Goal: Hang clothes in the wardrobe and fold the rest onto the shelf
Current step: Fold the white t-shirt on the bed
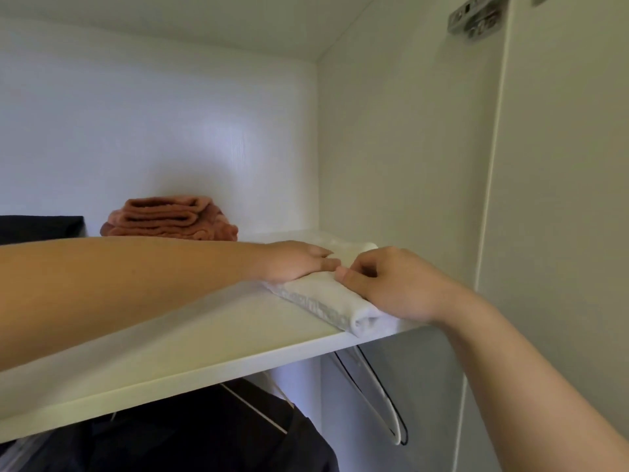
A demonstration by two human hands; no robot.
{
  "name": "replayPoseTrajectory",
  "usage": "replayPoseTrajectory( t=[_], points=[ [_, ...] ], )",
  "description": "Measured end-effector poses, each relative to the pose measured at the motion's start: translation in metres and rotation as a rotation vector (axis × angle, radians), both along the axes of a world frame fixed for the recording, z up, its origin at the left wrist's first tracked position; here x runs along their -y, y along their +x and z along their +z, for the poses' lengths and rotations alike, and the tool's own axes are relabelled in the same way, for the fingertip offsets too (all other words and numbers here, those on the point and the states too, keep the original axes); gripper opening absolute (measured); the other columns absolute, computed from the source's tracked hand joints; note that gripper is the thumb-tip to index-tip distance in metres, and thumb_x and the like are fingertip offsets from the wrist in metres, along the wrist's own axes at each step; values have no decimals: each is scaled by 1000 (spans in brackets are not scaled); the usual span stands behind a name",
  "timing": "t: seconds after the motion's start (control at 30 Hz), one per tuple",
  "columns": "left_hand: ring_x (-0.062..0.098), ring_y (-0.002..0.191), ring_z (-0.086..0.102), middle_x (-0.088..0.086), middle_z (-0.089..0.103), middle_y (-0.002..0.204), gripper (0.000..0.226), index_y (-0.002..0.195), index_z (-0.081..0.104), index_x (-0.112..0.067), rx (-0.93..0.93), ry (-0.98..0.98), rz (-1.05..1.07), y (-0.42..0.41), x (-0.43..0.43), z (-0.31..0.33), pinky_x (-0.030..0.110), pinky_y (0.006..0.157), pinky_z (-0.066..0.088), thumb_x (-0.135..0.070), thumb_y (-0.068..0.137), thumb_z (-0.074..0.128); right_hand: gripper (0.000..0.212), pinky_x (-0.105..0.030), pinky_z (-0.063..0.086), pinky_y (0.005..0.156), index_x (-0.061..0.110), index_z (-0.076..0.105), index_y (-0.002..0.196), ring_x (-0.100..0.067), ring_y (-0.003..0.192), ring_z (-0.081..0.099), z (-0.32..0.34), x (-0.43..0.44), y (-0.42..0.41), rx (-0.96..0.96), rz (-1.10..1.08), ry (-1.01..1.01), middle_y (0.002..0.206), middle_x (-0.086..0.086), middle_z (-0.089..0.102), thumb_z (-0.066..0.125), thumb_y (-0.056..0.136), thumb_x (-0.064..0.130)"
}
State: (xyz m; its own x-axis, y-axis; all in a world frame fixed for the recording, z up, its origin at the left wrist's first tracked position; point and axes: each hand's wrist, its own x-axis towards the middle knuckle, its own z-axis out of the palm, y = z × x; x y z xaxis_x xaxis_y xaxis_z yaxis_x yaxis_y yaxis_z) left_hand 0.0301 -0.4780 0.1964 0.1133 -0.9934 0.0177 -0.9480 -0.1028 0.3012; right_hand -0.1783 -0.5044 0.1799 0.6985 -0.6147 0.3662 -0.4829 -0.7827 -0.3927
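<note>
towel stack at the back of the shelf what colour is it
The towel stack is a rusty salmon-orange, best seen in the head view.

Both your arms are bare for as much of them as the frame takes in. Your left forearm [136, 287] fills the left half of the picture as a broad, smooth band, thick at the left edge and narrowing to the wrist near the middle. Your left hand [296, 262] looks small beside it, and its fingers [323, 251] end in short, trimmed nails. Your right forearm [544, 386] comes out of the lower right corner, wide there and slimmer toward the wrist. On your right hand [391, 284], right of centre, the knuckles form a rounded row, and the thumb [347, 277] shows a short nail at its tip.
</note>
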Motion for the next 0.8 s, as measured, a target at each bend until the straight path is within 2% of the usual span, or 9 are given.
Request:
replayPoseTrajectory(
  t=[0.1,0.17,0.23,0.3,0.37,0.47,0.57,0.7,0.8],
  points=[
    [12,143,39,-12,45,154,48,147,48,-39,5,-29,-27,7,19,3,22,113,23,-55,102,45,44,-27,36,60,25,59,81,-5,65,53,-5,-3,3,-79,-23,49,65,10,58,42,99,62],
    [13,142,40,-11,47,154,52,145,51,-41,78,-66,-7,10,30,5,26,117,25,-62,98,48,43,-27,36,63,23,56,98,-6,72,52,-7,-5,8,-143,-37,45,74,10,57,35,102,60],
    [16,135,49,-10,55,145,53,136,59,-41,190,-165,31,14,36,6,34,114,36,-70,92,50,45,-30,35,64,20,54,108,-11,73,50,-7,-6,11,-167,-59,34,75,9,52,32,103,58],
    [19,117,60,-7,66,122,43,118,68,-35,321,-280,34,13,30,7,38,100,48,-65,94,51,48,-35,39,68,17,56,103,-18,79,54,-6,-8,11,-177,-90,2,77,5,53,33,103,59],
    [20,104,64,-5,69,108,38,107,71,-28,342,-304,39,11,19,5,39,92,51,-57,99,49,45,-35,41,68,19,55,87,-24,83,56,-6,-13,10,-178,-162,-117,81,1,55,37,101,57],
    [18,123,57,-8,64,133,51,126,68,-32,190,-107,73,10,3,4,37,111,40,-64,100,39,36,-32,34,62,20,50,76,-27,77,50,-6,-25,9,-160,-261,-323,76,1,45,43,100,47],
    [15,147,34,-12,38,159,62,152,42,-36,122,41,16,14,-2,1,34,123,18,-68,100,32,38,-31,34,67,19,43,68,-25,79,48,2,-26,16,-220,-234,-256,72,1,39,46,102,37],
    [14,152,24,-9,27,165,66,158,29,-31,161,43,8,30,13,-4,32,123,13,-65,102,30,43,-29,30,70,20,44,65,-21,83,47,19,-13,37,-367,-182,-204,73,2,42,36,107,28],
    [19,151,28,-5,30,164,62,158,31,-30,187,47,105,47,26,0,35,123,17,-61,103,31,43,-27,29,66,13,57,82,-21,87,48,20,7,54,-460,-160,-134,82,-2,53,28,109,30]
  ],
)
